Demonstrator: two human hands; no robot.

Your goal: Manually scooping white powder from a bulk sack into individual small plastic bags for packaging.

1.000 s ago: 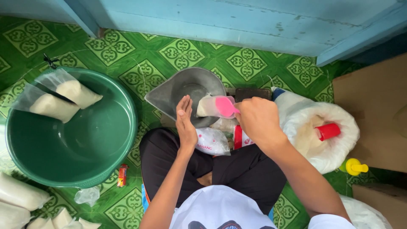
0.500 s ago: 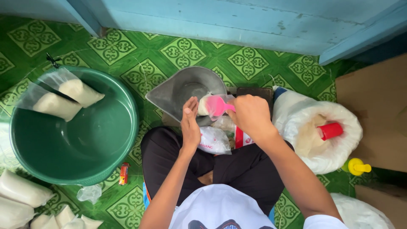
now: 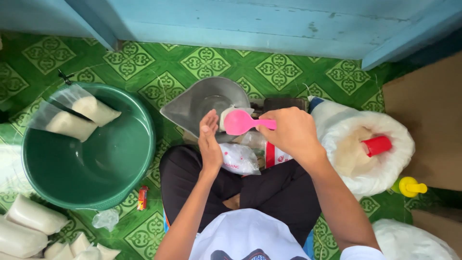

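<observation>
My right hand [image 3: 291, 130] grips the handle of a pink plastic spoon [image 3: 239, 122], its bowl turned up over a small clear bag of white grains [image 3: 227, 111]. That bag stands in the grey metal scale pan [image 3: 202, 100]. My left hand [image 3: 210, 142] is flat, fingers together, its edge against the bag's left side. A printed white packet [image 3: 240, 159] lies on my lap just below both hands.
A green basin [image 3: 91, 159] at left holds two filled clear bags [image 3: 79, 115] on its rim. More filled bags [image 3: 33, 226] lie bottom left. A large white sack of grains [image 3: 370, 154] with a red cup [image 3: 378, 145] is right, by a yellow bottle top [image 3: 409, 187] and cardboard [image 3: 428, 110].
The pink spoon was tipped into the bag's mouth; it has now come out and sits bowl-up above the bag. My left hand stays against the bag.
</observation>
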